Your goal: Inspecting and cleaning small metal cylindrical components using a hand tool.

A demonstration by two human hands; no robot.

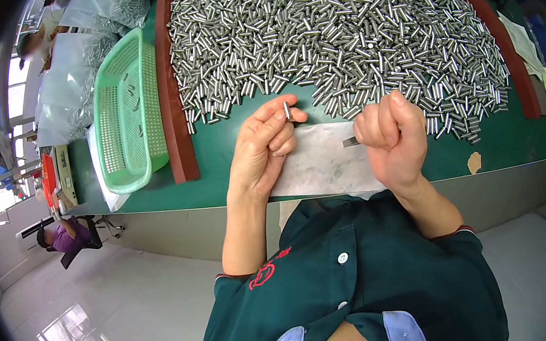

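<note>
One pin (287, 110) lies between the left grip's (262, 140) pinching thumb and finger; the right grip (392, 136) curls round one blade (350, 142); beyond lie countless more pins (332, 38).

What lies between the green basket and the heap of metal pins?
A brown bar runs between the basket and the pins, as the head view shows.

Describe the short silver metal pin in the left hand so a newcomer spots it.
On the green table, find the broad heap of silver metal pins. Below it in view, the left hand holds one short silver cylindrical pin. Unlike its neighbours, it is gripped, not lying loose.
</note>
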